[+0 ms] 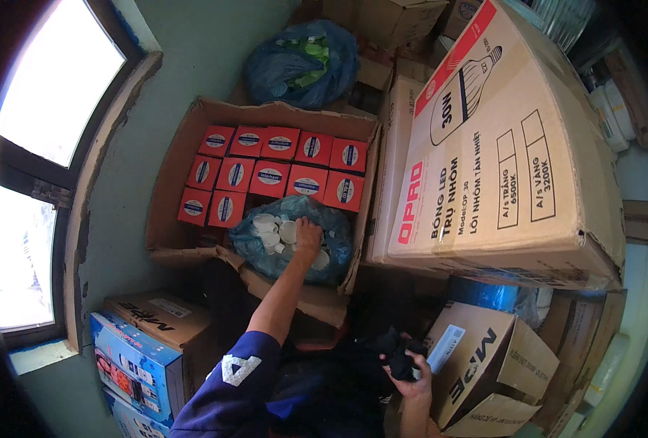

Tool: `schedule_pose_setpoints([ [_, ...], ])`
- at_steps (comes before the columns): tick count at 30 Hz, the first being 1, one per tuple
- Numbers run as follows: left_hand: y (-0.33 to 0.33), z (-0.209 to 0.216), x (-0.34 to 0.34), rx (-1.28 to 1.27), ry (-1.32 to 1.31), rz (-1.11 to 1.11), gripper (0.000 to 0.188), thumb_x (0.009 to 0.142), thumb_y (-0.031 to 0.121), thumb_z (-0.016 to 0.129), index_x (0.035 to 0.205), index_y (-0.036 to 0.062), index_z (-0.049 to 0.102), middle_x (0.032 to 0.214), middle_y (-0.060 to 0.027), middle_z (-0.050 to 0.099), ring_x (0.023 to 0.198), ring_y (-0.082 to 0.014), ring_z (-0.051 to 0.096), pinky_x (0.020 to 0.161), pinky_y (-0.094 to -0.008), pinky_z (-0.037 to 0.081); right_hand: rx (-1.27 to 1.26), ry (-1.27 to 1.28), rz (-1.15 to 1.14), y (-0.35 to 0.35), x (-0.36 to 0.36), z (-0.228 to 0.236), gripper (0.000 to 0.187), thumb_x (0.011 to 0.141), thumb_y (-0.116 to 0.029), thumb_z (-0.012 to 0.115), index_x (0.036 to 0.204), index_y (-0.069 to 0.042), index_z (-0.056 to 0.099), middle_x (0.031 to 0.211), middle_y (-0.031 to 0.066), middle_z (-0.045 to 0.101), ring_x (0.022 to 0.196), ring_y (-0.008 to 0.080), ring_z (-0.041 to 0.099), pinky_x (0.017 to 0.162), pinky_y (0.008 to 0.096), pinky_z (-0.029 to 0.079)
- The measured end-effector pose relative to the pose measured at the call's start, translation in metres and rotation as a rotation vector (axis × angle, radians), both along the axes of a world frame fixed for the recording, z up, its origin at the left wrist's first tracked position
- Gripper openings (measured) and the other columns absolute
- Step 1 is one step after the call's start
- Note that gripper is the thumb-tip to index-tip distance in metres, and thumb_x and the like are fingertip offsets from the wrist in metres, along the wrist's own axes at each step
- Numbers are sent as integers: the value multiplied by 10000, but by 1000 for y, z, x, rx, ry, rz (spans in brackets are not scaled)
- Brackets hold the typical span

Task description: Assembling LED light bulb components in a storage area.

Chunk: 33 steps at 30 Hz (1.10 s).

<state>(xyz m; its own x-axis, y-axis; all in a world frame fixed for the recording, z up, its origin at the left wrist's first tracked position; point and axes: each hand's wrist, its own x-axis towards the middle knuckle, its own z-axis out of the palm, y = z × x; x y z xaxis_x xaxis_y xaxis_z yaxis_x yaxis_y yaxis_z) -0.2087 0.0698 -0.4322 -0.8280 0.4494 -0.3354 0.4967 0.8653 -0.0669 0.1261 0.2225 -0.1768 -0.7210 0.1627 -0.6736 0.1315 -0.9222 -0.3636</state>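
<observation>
My left hand [309,238] reaches into a thin blue plastic bag [331,271] of white round pieces [267,228]. Its fingers curl down and together among them, and whatever they pinch is hidden. The bag lies in the near part of an open cardboard box [172,212], against rows of small red boxes [269,177] with white and blue oval labels. Lower right, my right hand [416,383] is closed around a bunched black object [392,349] whose kind I cannot make out.
A large cardboard carton [477,175] with a printed bulb stands right of the open box. Behind it sits another blue bag [305,66] with green pieces. Smaller cartons flank me: a brown one [477,358] on the right, a blue one [134,365] below the window [46,168].
</observation>
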Motion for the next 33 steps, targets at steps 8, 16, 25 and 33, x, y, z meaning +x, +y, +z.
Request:
schedule_pose_setpoints([
  [8,5,-3,0,-40,-103,204,392,783,301,682,1118,102,636,1167,-121,612,1172,-282,494,1037,-433,258,-136,-20,-27,14,21,-21,529,770,-242,669,1213,12,532,1369,260,445,1267,456,420,889,518,512],
  [16,6,8,8,29,-34,88,479,782,230,675,1225,88,562,1132,-148,615,1111,-303,539,1010,-440,277,-215,187,27,4,4,-5,497,801,-176,658,1243,-19,496,1361,315,409,1155,450,527,959,479,474],
  [25,-55,148,21,1475,-450,552,489,816,44,504,1304,50,527,1178,-126,609,1110,-265,562,895,-443,469,539,212,192,-24,-57,13,334,762,-71,643,1092,-24,613,1077,99,571,919,194,609,782,322,524],
  [33,-76,320,111,2410,-1079,847,539,917,319,355,1307,-24,500,1234,-150,577,1110,-248,561,940,-393,460,1311,488,165,-102,-199,96,237,789,-99,687,1006,-26,626,986,79,607,932,174,581,854,307,447],
])
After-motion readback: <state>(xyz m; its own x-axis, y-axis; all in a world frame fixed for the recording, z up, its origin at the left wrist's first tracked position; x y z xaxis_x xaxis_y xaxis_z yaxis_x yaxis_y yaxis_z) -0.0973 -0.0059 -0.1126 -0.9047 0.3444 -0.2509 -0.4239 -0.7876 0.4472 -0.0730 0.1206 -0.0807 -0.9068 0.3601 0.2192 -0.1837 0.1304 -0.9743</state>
